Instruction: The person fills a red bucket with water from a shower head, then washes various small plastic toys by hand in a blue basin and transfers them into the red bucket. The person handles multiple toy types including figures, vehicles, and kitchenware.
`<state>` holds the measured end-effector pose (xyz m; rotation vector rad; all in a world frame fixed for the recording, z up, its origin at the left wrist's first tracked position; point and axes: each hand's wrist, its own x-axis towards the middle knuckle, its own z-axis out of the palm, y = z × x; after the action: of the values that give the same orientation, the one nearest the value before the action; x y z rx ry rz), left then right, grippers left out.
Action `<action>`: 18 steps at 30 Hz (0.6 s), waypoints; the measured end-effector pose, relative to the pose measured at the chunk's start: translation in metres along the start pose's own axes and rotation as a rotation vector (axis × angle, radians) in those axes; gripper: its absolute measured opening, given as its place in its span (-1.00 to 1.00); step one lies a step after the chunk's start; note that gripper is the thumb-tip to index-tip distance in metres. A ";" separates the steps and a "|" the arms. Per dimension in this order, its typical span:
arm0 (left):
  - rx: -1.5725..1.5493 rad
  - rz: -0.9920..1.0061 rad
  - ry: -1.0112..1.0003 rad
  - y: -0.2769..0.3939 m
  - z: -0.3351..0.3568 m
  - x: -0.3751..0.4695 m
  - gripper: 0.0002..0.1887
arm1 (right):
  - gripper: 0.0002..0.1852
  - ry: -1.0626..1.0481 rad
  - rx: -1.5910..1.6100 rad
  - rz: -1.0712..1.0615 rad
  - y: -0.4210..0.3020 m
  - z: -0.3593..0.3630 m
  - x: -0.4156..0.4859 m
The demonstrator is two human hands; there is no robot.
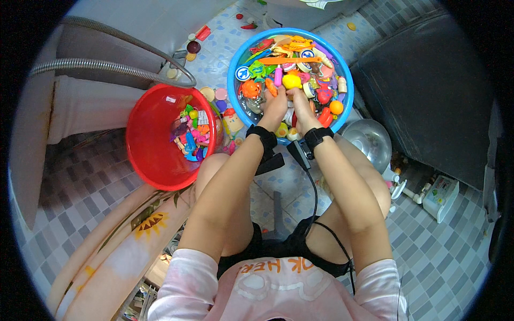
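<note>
A blue plastic basin (237, 105) full of colourful plastic toys stands before me. My left hand (275, 107) and my right hand (302, 107) reach side by side over its near half, down among the toys. An orange carrot-shaped toy (271, 87) and a pink toy bottle (278, 75) lie at my left fingertips. Just beyond my right fingertips is a yellow toy lemon (292, 82). Toys and the hands themselves hide the fingers' grip. Around them are an orange toy knife (289, 60), a red toy strawberry (324, 95) and an orange ball (336, 107).
At left a red bucket (148, 140) holds several small toys (194, 136). Loose toy pieces (221, 100) lie between bucket and basin. A metal shower hose (120, 68) arches above the bucket. A metal bowl (371, 140) stands right of the basin, near a dark panel (425, 96).
</note>
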<state>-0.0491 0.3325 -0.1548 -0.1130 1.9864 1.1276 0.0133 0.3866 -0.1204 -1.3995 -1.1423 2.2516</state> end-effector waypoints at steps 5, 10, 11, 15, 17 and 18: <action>-0.045 0.022 -0.148 0.035 -0.019 -0.023 -0.18 | -0.60 0.059 -0.106 -0.171 -0.016 0.012 -0.012; -0.295 0.083 -0.262 0.062 -0.031 -0.065 -0.38 | -0.53 0.106 -0.275 -0.212 -0.038 0.016 -0.029; -0.319 0.065 -0.280 0.065 -0.032 -0.071 -0.38 | -0.53 0.104 -0.297 -0.208 -0.043 0.016 -0.032; -0.301 0.064 -0.323 0.072 -0.035 -0.084 -0.32 | -0.58 0.055 -0.285 -0.175 -0.056 0.013 -0.043; -0.248 0.051 -0.327 0.073 -0.036 -0.087 -0.23 | -0.63 0.009 -0.267 -0.181 -0.059 0.012 -0.048; -0.202 0.037 -0.251 0.073 -0.034 -0.090 -0.28 | -0.64 0.016 -0.297 -0.209 -0.060 0.011 -0.050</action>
<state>-0.0432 0.3229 -0.0344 -0.0377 1.6579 1.2979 0.0179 0.3925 -0.0418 -1.3226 -1.5887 1.9843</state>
